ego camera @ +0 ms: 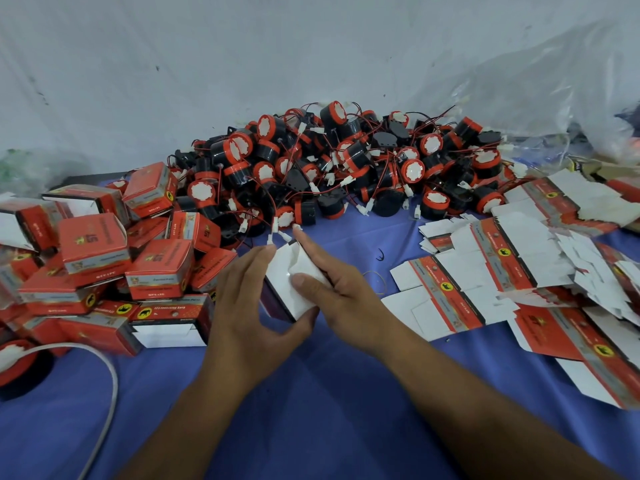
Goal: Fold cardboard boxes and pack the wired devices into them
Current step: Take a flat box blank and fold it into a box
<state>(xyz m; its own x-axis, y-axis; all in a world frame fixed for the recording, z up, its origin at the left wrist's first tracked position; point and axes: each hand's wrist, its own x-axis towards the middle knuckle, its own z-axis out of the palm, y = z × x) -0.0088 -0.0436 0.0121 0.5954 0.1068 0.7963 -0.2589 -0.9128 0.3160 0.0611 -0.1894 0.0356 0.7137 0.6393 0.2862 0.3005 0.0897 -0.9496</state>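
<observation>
A small cardboard box (294, 289), its white inside showing, stands between my hands over the blue table (311, 393). My left hand (249, 306) holds it from the left, thumb under its near corner and fingers along its side. My right hand (332, 289) grips it from the right, thumb pressed on a white flap and index finger stretched along the top edge. A big heap of black-and-red wired devices (346, 168) lies just beyond the box. Flat unfolded box blanks (502, 271) are spread at the right.
Folded red boxes (104, 265) are stacked at the left. A white cable (107, 386) curves along the near left, beside a red-and-black round object (17, 365). A grey sheet (207, 64) hangs behind the heap, and clear plastic (554, 98) lies at the far right.
</observation>
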